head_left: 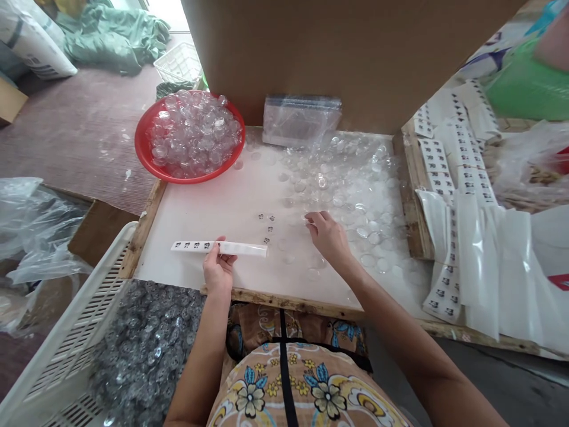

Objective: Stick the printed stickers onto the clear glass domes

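Note:
My left hand (218, 273) pinches a white sticker strip (244, 248) over the front left of the white work board (178, 207). Small dark printed figures line the strip's left part; its right part is bare. Farther right, my right hand (326, 234) is closed in a pinch above the board. Whatever lies between its fingertips is too small to name. Between the hands, several clear discs bearing dark figures (270, 229) lie on the board. Many plain clear discs (360, 207) are scattered around and to the right of my right hand.
A red bowl (142, 139) heaped with clear discs stands at the back left. Clear plastic bags (300, 118) lean against a tall cardboard box (338, 53). Sticker sheets (471, 160) lie right of a wooden edge (415, 196). A white crate (84, 320) holds many finished-looking pieces at lower left.

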A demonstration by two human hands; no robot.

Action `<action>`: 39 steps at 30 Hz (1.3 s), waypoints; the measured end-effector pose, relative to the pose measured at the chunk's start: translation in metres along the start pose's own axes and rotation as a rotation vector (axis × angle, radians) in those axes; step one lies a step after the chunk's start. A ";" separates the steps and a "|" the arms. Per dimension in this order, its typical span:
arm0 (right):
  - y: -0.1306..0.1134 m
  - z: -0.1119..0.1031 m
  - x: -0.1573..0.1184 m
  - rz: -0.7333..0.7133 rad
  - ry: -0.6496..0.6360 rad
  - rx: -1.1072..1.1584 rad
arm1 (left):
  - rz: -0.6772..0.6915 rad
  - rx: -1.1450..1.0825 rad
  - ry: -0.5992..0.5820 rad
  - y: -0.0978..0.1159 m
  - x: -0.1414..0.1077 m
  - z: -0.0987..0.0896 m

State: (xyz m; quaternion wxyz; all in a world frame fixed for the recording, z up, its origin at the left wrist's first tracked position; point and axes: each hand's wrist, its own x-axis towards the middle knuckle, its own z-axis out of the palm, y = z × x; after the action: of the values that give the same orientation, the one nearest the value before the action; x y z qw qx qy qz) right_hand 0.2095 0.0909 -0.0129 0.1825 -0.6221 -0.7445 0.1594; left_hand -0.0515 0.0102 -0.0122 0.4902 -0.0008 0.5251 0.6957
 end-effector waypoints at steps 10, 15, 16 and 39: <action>0.000 0.000 -0.023 0.005 -0.165 0.301 | 0.010 0.008 -0.015 0.000 -0.001 0.000; -0.005 -0.001 -0.013 -0.046 -0.056 0.139 | 0.008 0.017 -0.014 0.000 0.000 0.000; -0.009 0.000 -0.008 -0.061 -0.051 0.116 | 0.008 0.018 -0.014 0.000 0.000 0.000; -0.104 0.000 -0.011 -0.236 -0.317 0.629 | 0.187 0.314 -0.285 -0.009 -0.022 0.007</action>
State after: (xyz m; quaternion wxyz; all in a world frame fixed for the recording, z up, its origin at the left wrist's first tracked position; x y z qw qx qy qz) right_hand 0.1205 0.0620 0.0343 0.2645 -0.4130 -0.7447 0.4527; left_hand -0.0300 -0.0005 -0.0044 0.4871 0.2225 0.5501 0.6409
